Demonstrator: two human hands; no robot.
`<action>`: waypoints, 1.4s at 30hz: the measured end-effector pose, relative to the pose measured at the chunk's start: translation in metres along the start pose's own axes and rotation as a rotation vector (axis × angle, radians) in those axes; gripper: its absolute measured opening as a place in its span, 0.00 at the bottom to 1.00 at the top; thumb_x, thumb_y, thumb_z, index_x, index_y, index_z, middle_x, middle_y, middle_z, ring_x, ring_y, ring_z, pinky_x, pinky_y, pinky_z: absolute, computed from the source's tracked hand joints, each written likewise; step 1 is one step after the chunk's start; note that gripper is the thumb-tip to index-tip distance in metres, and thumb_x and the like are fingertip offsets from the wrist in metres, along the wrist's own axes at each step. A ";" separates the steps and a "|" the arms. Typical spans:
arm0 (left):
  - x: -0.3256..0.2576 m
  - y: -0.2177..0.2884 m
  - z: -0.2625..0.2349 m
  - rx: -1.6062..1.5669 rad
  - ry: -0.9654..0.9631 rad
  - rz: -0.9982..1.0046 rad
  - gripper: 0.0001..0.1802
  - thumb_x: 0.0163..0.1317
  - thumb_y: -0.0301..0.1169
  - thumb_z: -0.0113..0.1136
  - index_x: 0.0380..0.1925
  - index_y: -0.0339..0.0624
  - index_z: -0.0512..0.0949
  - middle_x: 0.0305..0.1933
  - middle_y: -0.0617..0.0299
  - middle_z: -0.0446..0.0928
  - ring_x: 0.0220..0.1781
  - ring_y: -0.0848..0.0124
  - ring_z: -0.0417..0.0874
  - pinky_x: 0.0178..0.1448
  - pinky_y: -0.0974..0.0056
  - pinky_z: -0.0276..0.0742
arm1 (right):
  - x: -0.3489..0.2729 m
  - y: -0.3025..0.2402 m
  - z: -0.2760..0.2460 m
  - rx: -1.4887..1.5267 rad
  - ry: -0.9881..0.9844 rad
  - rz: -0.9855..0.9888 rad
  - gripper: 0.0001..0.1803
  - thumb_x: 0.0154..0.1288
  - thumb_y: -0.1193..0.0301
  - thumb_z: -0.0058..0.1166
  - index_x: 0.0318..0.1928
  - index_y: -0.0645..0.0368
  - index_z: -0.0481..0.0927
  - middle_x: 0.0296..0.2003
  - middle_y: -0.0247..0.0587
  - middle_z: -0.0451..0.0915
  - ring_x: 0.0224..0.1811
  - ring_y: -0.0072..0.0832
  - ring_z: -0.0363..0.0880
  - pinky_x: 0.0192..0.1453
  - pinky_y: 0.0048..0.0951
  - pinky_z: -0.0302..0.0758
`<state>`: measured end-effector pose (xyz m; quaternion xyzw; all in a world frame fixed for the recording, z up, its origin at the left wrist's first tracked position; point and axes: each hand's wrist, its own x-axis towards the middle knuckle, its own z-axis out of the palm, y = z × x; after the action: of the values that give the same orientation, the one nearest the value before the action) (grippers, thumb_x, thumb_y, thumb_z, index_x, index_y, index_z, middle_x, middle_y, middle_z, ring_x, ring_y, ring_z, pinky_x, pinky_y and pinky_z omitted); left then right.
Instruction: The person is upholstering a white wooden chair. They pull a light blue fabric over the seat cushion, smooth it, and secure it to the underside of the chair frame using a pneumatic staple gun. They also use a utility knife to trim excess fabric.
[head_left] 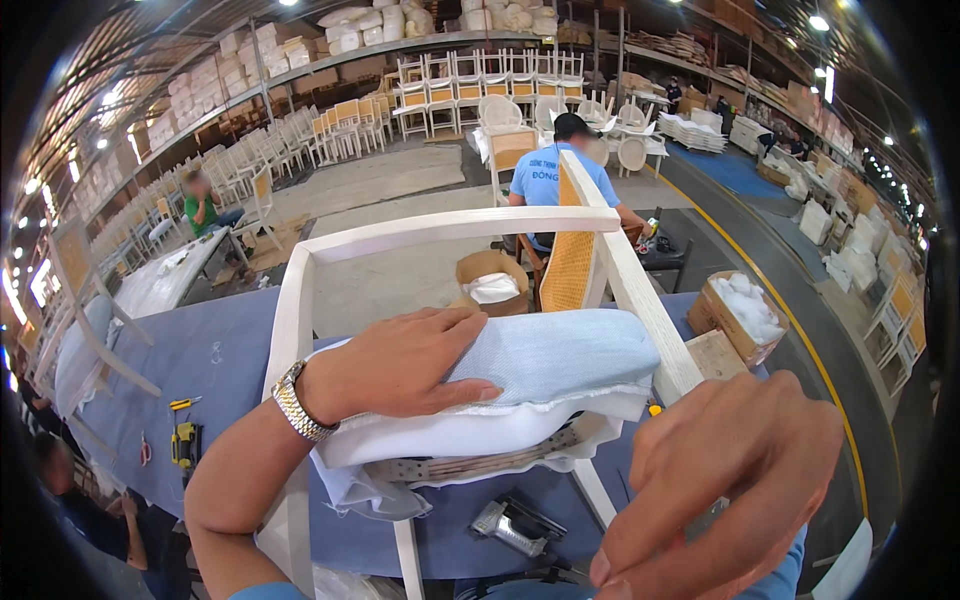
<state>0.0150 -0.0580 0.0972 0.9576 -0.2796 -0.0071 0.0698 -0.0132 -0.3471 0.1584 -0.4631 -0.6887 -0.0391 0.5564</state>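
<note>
A pale wooden chair frame (455, 232) lies on its side in front of me, its woven cane back (570, 245) at the far right. Light blue fabric covers the padded seat (570, 355); white lining and frayed fabric edges hang loose along the near side, above bare webbing. My left hand (400, 362), with a metal watch on the wrist, rests flat on the seat cover, fingers stretched out. Close to the camera, my right hand (725, 470) is raised beside the chair's right rail. Its fingers are curled together, and what they hold, if anything, is hidden.
A staple gun (520, 527) lies on the blue-covered table (235, 345) below the seat. Farther left are a yellow-black tool (186, 443) and red-handled scissors (145, 450). Boxes of white stuffing (745, 305) stand beyond at right. A co-worker in blue (560, 180) sits ahead.
</note>
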 end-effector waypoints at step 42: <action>0.023 0.010 -0.007 0.007 0.020 0.077 0.47 0.71 0.60 0.55 0.70 0.24 0.64 0.72 0.32 0.67 0.73 0.41 0.70 0.75 0.48 0.68 | -0.002 -0.001 0.006 -0.251 0.063 -0.205 0.10 0.56 0.69 0.74 0.33 0.62 0.87 0.26 0.45 0.84 0.18 0.25 0.76 0.17 0.24 0.67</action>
<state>0.0297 -0.0782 0.1056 0.9464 -0.3155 0.0061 0.0696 -0.0189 -0.3454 0.1551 -0.4549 -0.7044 -0.1956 0.5086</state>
